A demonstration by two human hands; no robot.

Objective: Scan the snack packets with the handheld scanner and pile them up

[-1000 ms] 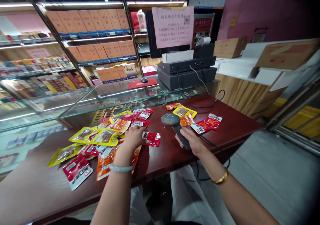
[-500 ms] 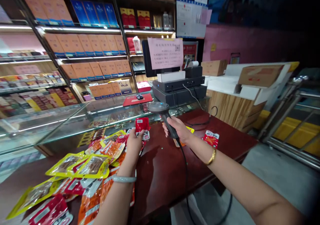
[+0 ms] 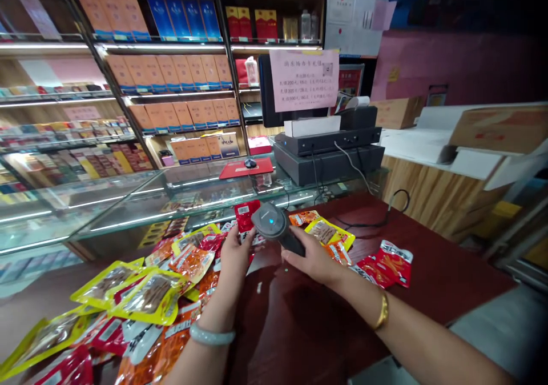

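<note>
My left hand (image 3: 233,255) grips a small red snack packet (image 3: 245,216) and holds it upright above the dark red counter (image 3: 299,328). My right hand (image 3: 311,258) is wrapped round the handle of a grey barcode scanner (image 3: 271,223), whose head sits right against the packet. A heap of yellow, orange and red snack packets (image 3: 149,293) lies left of my left arm. A smaller group of packets (image 3: 342,242) lies right of the scanner.
A glass display case (image 3: 128,202) runs along the back of the counter. Behind it stand a cash register (image 3: 329,145) with a pink notice, a red mouse pad (image 3: 246,168) and shelves of boxed goods (image 3: 171,88). Cardboard boxes (image 3: 496,125) sit at right.
The left hand lifted a red packet from the pile. The right hand raised the scanner, then brought it left and down against the packet. The camera view shifted.
</note>
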